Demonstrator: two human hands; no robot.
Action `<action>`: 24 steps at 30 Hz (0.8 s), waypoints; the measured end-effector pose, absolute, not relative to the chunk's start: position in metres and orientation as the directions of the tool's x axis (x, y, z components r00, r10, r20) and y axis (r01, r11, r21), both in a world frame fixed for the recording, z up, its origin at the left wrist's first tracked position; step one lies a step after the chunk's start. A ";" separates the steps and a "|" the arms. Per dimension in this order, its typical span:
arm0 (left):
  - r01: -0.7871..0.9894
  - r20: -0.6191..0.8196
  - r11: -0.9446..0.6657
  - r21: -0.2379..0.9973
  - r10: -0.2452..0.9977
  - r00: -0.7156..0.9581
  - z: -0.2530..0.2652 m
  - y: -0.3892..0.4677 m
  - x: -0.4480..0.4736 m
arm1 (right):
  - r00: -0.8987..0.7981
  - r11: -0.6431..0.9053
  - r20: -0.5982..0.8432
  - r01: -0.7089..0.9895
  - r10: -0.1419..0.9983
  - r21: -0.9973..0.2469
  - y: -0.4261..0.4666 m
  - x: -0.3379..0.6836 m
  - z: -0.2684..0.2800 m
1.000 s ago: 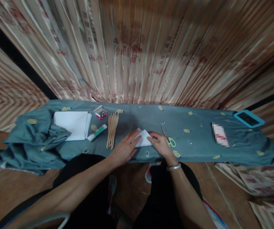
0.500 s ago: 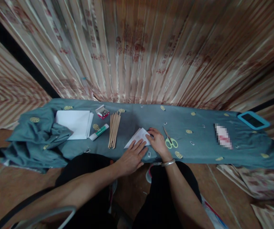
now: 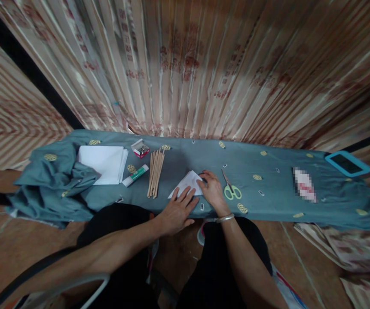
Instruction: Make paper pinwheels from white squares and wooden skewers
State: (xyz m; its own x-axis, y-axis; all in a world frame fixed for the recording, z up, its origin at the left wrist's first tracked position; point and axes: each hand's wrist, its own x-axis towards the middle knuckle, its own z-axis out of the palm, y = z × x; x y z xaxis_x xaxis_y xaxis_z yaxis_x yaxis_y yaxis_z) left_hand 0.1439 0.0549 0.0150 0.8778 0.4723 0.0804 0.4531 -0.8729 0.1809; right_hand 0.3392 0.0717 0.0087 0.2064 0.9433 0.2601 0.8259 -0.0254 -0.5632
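Observation:
A white sheet of paper [image 3: 188, 181], folded to a triangle, lies on the cloth in front of me. My left hand [image 3: 177, 211] rests flat over its lower edge, fingers spread and pressing it down. At the paper's right side, my right hand [image 3: 212, 191] has its fingers bent and its thumb and fingertips on the edge; a silver bangle circles that wrist. Scissors with pale green handles [image 3: 232, 192] lie just right of my right hand. Left of the paper is a bundle of thin wooden sticks [image 3: 155, 174].
Further left are a glue stick [image 3: 135, 175], a small open box of metal bits [image 3: 140, 149] and a stack of white paper [image 3: 102, 163]. A blue-framed tablet [image 3: 347, 163] and a blurred-out item [image 3: 304, 184] lie to the right. Bunched cloth [image 3: 52, 184] covers the left end.
The view has shifted slightly. Both hands stay at the folded paper in nearly the same pose, the left one flat on it and the right one at its edge.

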 end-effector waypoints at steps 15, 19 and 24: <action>0.455 0.058 -0.870 0.189 0.473 0.879 0.013 0.055 0.144 | 0.214 -0.019 0.280 0.825 0.936 -0.565 0.073 0.337 0.005; 0.459 0.060 -0.868 0.187 0.476 0.877 0.013 0.055 0.144 | 0.206 -0.014 0.282 0.828 0.937 -0.560 0.074 0.336 0.006; 0.459 0.057 -0.868 0.190 0.476 0.878 0.012 0.054 0.144 | 0.207 -0.014 0.282 0.827 0.937 -0.562 0.074 0.334 0.007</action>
